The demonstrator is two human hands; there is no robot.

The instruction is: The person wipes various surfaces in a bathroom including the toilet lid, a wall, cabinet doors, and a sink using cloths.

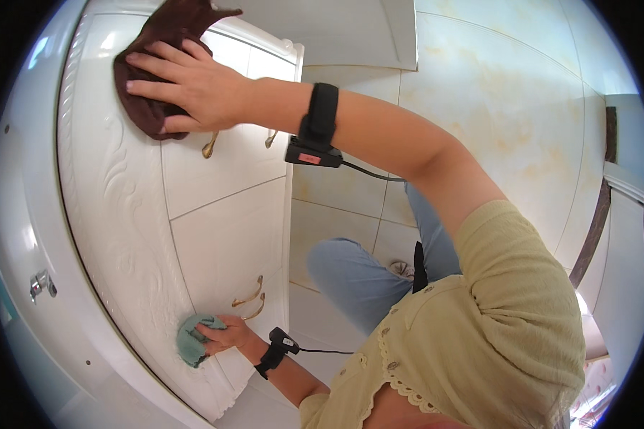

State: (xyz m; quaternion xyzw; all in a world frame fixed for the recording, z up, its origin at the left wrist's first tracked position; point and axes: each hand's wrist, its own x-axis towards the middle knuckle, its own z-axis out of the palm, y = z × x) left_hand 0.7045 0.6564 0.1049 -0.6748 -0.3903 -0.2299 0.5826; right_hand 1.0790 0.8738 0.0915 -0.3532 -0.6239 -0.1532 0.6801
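My left hand (225,336) has its fingers bent over a folded teal cloth (191,342), which it presses against the carved upper band of a white cabinet (222,247). Farther along the same cabinet, my right hand (189,86) lies flat with fingers spread on a dark brown cloth (168,28). The cloth's far end sticks out past the cabinet's edge. Part of it is hidden under my palm. Both wrists wear black straps with small cabled devices.
Brass handles (249,292) stand out from the cabinet doors near my left hand, and another brass handle (209,145) is below my right. A metal fitting (43,286) sits on the glossy white surface at far left. Pale tiles (479,93) lie beyond my bent knees (343,279).
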